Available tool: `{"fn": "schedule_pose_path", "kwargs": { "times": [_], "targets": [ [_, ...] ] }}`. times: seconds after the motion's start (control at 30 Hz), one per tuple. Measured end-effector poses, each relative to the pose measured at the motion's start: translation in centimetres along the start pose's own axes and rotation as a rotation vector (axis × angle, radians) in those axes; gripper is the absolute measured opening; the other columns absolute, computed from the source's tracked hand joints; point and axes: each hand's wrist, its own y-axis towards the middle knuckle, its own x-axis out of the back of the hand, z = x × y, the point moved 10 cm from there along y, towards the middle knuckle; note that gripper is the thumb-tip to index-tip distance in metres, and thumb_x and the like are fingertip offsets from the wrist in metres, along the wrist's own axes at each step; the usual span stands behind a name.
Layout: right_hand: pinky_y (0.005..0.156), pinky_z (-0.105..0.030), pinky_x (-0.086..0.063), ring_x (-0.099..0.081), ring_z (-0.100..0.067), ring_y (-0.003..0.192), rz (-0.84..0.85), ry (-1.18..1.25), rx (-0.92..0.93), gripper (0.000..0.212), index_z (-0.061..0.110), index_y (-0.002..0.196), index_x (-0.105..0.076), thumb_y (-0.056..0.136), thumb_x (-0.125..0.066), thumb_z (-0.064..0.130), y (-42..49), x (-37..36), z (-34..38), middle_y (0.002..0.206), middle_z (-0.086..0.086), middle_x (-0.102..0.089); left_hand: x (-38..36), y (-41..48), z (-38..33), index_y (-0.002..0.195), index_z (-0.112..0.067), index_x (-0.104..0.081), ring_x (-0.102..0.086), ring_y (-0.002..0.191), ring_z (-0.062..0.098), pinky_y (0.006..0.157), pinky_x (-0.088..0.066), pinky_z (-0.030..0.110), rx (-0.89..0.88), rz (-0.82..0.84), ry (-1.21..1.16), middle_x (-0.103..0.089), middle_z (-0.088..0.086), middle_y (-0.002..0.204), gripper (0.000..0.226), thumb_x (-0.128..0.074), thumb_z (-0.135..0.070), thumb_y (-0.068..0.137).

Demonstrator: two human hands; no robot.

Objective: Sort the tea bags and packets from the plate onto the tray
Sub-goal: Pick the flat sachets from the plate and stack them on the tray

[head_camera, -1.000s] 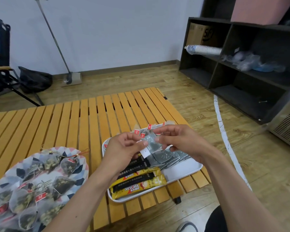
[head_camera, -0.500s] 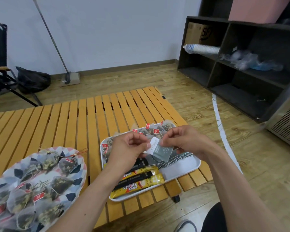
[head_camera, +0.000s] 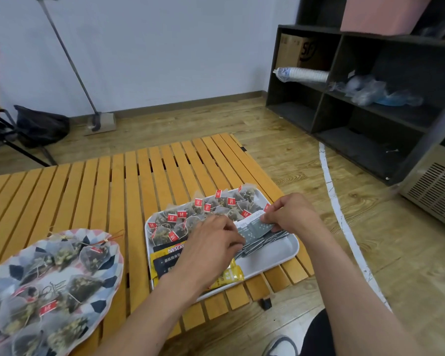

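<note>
On slatted table [head_camera: 100,191], white tray [head_camera: 272,255], patterned plate [head_camera: 115,253] (dark shelving [head_camera: 333,60] beyond)

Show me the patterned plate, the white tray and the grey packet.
patterned plate [head_camera: 115,263], head view, right rim.
white tray [head_camera: 275,255], head view, bare bottom right corner.
grey packet [head_camera: 254,229], head view, dotted face.
</note>
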Motion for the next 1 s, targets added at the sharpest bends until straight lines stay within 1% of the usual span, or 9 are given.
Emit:
{"fn": "schedule_pose_path", "kwargs": {
  "times": [0.1, 0.2, 0.3, 0.43, 0.53, 0.63, 0.73, 0.83, 1.0],
  "targets": [
    [0.082, -0.04, -0.062, -0.074, -0.022, 0.078, -0.06, -0.147, 0.009, 0.027, 0.019, 0.077, -0.075, 0.066, -0.096, 0.031, 0.0, 0.2, 0.5, 0.077, -0.002, -0.076, -0.4, 0.0, 0.0, 0.123, -0.038, -0.072, -0.045, 0.119, 0.009, 0.099, -0.037, 0.032, -0.003, 0.022, 0.0, -0.057, -0.016, 0.117, 0.027, -0.059, -0.041, 0.1],
    [0.077, -0.036, -0.061, -0.071, -0.018, 0.078, -0.086, -0.208, 0.063, 0.025, 0.024, 0.073, -0.074, 0.065, -0.096, 0.032, -0.2, 0.4, 1.2, 0.078, 0.003, -0.074, -0.3, 0.0, 0.1, 0.125, -0.038, -0.071, -0.044, 0.12, 0.008, 0.097, -0.034, 0.029, -0.01, 0.012, -0.007, -0.056, -0.016, 0.119, 0.027, -0.057, -0.039, 0.102],
    [0.061, -0.028, -0.055, -0.065, -0.008, 0.063, -0.016, -0.171, 0.231, 0.015, 0.027, 0.072, -0.078, 0.072, -0.092, 0.02, -0.3, -0.5, 2.4, 0.066, 0.011, -0.07, 0.0, -0.1, -0.1, 0.126, -0.038, -0.07, -0.042, 0.122, 0.009, 0.098, -0.034, 0.031, -0.025, -0.025, -0.01, -0.056, -0.015, 0.122, 0.028, -0.054, -0.038, 0.103],
    [0.068, -0.032, -0.059, -0.063, -0.01, 0.063, 0.111, -0.27, 0.3, 0.015, 0.024, 0.077, -0.082, 0.076, -0.087, 0.01, -0.5, -2.4, 2.8, 0.065, 0.013, -0.066, -0.2, -0.2, 0.2, 0.127, -0.039, -0.069, -0.042, 0.121, 0.011, 0.094, -0.033, 0.03, -0.04, -0.018, 0.024, -0.054, -0.014, 0.12, 0.029, -0.051, -0.037, 0.105],
    [0.068, -0.033, -0.06, -0.066, -0.012, 0.066, 0.097, -0.305, 0.315, 0.016, 0.025, 0.079, -0.082, 0.077, -0.086, 0.01, -0.4, -2.4, 3.2, 0.067, 0.011, -0.068, -0.1, -0.5, 0.2, 0.127, -0.037, -0.069, -0.043, 0.121, 0.013, 0.093, -0.034, 0.031, -0.052, -0.037, 0.026, -0.056, -0.012, 0.121, 0.029, -0.05, -0.036, 0.105],
    [0.052, -0.018, -0.045, -0.059, -0.008, 0.058, 0.064, -0.248, 0.421, 0.013, 0.025, 0.082, -0.081, 0.08, -0.084, 0.012, -1.6, -2.2, 5.0, 0.066, 0.009, -0.068, 1.7, -1.3, 0.5, 0.126, -0.028, -0.07, -0.049, 0.121, 0.016, 0.096, -0.043, 0.038, -0.04, -0.132, -0.009, -0.059, -0.008, 0.123, 0.028, -0.054, -0.031, 0.103],
    [0.061, -0.024, -0.051, -0.068, -0.013, 0.073, 0.033, -0.19, 0.583, 0.008, 0.025, 0.083, -0.082, 0.081, -0.085, 0.018, -4.0, -3.2, 8.2, 0.078, 0.003, -0.075, 4.3, -2.9, 2.3, 0.127, -0.025, -0.066, -0.051, 0.121, 0.017, 0.098, -0.047, 0.039, 0.039, -0.202, -0.019, -0.06, -0.007, 0.123, 0.028, -0.058, -0.028, 0.1],
    [0.07, -0.031, -0.056, -0.069, -0.008, 0.075, 0.063, -0.173, 0.706, 0.008, 0.029, 0.08, -0.08, 0.08, -0.085, 0.023, -6.3, -6.6, 11.2, 0.076, 0.01, -0.074, 7.9, -5.6, 5.3, 0.124, -0.026, -0.065, -0.06, 0.109, 0.015, 0.087, -0.053, 0.037, 0.139, -0.258, -0.016, -0.06, -0.007, 0.118, 0.025, -0.057, -0.032, 0.101],
    [0.074, -0.023, -0.054, -0.066, 0.002, 0.078, 0.182, -0.162, 0.889, 0.006, 0.032, 0.087, -0.079, 0.083, -0.083, 0.028, -10.9, -13.7, 15.6, 0.081, 0.018, -0.073, 14.5, -12.6, 12.4, 0.107, -0.029, -0.067, -0.061, 0.078, 0.004, 0.074, -0.055, 0.035, 0.392, -0.296, -0.061, -0.065, -0.015, 0.091, 0.012, -0.067, -0.033, 0.095]
  ]
}}
